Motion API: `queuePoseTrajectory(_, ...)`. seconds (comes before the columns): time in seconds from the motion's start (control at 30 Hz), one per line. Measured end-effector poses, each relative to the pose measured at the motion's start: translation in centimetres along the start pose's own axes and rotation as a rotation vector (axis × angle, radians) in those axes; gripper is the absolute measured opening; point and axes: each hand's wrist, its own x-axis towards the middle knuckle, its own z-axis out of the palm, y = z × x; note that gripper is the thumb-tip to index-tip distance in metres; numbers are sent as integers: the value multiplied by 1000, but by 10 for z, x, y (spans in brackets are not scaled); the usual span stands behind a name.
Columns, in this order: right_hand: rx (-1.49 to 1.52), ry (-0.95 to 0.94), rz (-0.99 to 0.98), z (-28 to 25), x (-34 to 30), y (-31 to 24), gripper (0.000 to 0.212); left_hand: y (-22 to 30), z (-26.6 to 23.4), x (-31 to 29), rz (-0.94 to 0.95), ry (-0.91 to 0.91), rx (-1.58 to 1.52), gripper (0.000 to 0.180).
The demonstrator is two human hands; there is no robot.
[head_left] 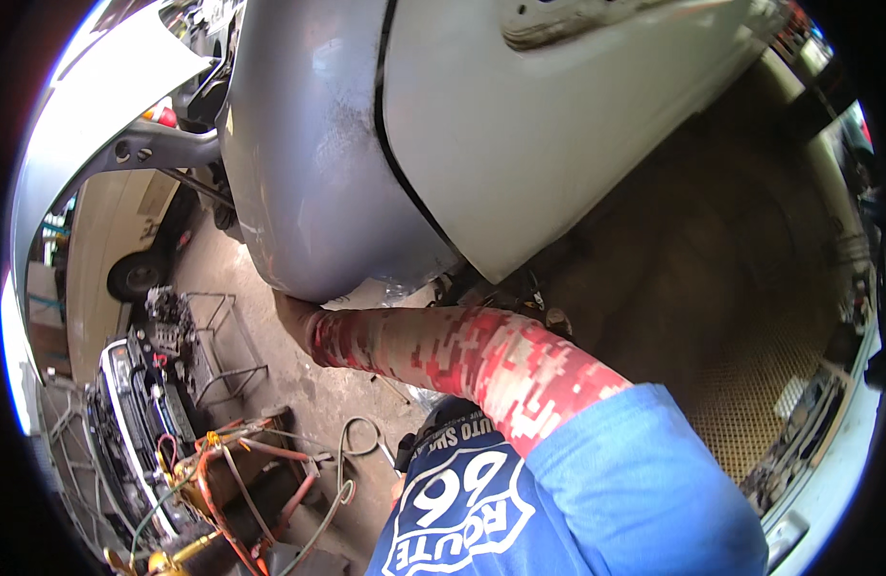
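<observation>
A grey fender-like panel [299,154] with a dark scuffed patch curves down in front of me. A narrow dark gap divides it from a paler door-like panel [520,125]. My right arm, in a red and tan camouflage sleeve, stretches leftward below the panels. My right hand [295,319] is at the grey panel's lower edge, its fingers hidden by the panel and shadow. A small patch of skin beside my blue shirt seems to be my left hand [397,489]. It is mostly covered by the shirt, close to the end of a hose [350,444].
At lower left stand an orange metal frame [208,475] and a front bumper assembly with a headlight [124,384]. A thin metal stand [227,374] is behind them. Farther left is a beige vehicle [102,240]. A dusty surface with a grid pattern [769,384] lies at right.
</observation>
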Motion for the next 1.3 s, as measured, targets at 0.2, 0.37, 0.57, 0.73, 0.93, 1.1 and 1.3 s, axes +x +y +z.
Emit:
queuePoseTrajectory(0.2,283,185,-195,3,-13,26,40,-40,49,-69,-224,85,-162,52)
queuePoseTrajectory(0.37,848,284,-553,9,-24,126,42,-18,145,-138,-452,225,-688,54)
queuePoseTrajectory(0.57,639,213,-738,1,-14,171,45,71,344,-190,-397,423,-1356,43)
queuePoseTrajectory(0.73,452,253,-665,-12,-33,171,48,63,509,-237,-22,480,-214,56)
queuePoseTrajectory(0.93,393,362,-556,-10,-40,173,38,59,609,-327,-564,191,-739,60)
queuePoseTrajectory(1.1,376,442,-585,-5,-36,172,41,61,628,-361,-756,56,-891,52)
queuePoseTrajectory(1.3,437,542,-530,5,-42,174,41,43,562,-290,-770,56,-1104,43)
